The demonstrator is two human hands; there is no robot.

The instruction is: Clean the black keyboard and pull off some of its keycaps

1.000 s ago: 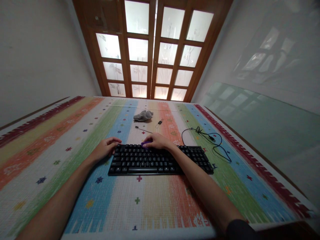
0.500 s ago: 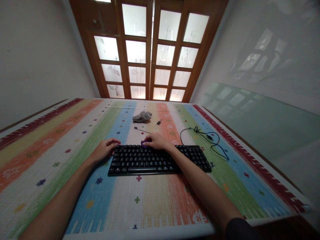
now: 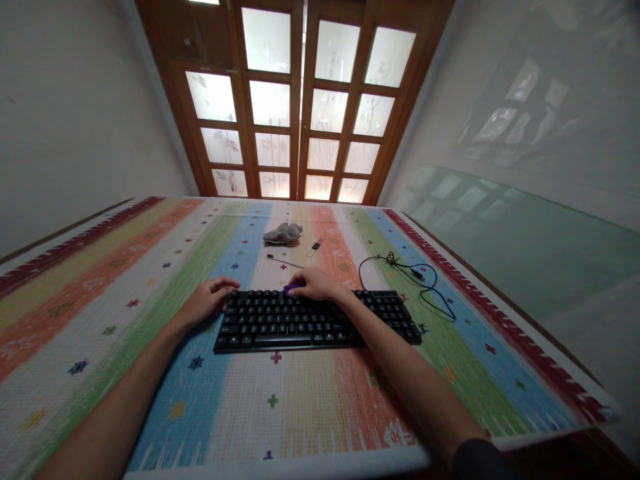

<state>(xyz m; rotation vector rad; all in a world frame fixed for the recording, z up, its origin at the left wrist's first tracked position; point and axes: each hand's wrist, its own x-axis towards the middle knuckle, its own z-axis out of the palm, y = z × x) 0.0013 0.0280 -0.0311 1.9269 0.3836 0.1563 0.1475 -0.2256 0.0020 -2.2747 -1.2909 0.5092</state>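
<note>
A black keyboard (image 3: 280, 327) lies flat on the striped tablecloth in front of me. My left hand (image 3: 207, 299) holds its far left corner, fingers along the back edge and thumb by the left side. Over the upper key rows, my right hand (image 3: 317, 285) is closed on a small purple tool (image 3: 292, 289). The tool touches or hovers just above the top row; its working end is hidden by the fingers and too small to make out.
Behind the keyboard lie a crumpled grey cloth (image 3: 283, 234), a thin rod with a dark tip (image 3: 284, 261) and a small black piece with wire loops (image 3: 316, 247). A looped black cable (image 3: 435, 288) rests at the right. The colourful tablecloth (image 3: 300, 413) covers the table.
My right hand has shifted slightly right along the top key row with the purple tool. My left hand stays at the keyboard's corner.
</note>
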